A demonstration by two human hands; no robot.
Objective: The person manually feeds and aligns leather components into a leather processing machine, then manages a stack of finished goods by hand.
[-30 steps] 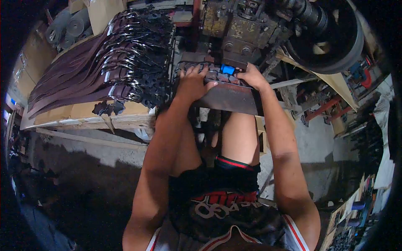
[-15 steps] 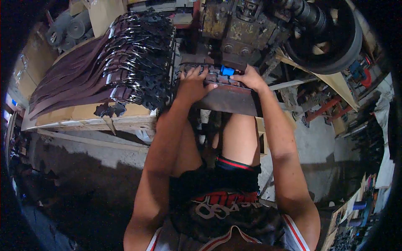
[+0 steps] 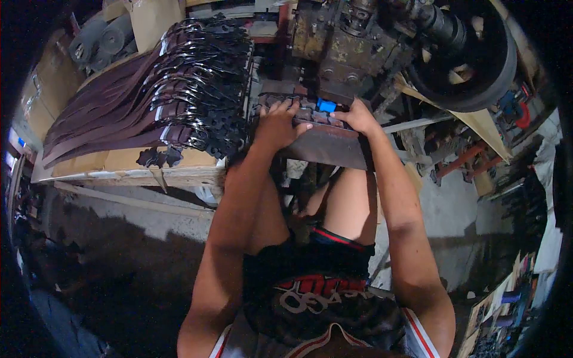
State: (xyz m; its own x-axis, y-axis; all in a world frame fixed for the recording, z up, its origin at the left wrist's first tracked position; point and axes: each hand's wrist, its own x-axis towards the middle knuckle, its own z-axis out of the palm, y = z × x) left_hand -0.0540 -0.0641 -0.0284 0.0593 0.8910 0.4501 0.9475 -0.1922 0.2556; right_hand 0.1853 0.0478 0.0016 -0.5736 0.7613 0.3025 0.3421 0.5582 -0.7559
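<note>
A dark brown sheet, perhaps leather [image 3: 328, 146], lies in front of the press, its far edge cut into a jagged outline. Flat on its left part rests my left hand [image 3: 277, 126], fingers spread and thumb pointing right. My right hand [image 3: 360, 117] is at the sheet's right end, thumb on top and the other fingers partly hidden; it appears to grip the edge. Between the hands, just left of my right thumb, a small bright blue block [image 3: 326, 105] sits under the press head [image 3: 346, 71].
Left stands a table [image 3: 197, 175] with a pile of long brown strips [image 3: 101, 113] ending in dark cut-out edges. A large flywheel [image 3: 504, 65] is at upper right. Rolls of material [image 3: 113, 39] lie behind the pile. Red metal bars [image 3: 462, 161] stand on the right.
The view has shifted slightly. My right thigh has swung a little to the right, and the sheet's near edge tilts slightly more. Both hands keep nearly the same places on the sheet.
</note>
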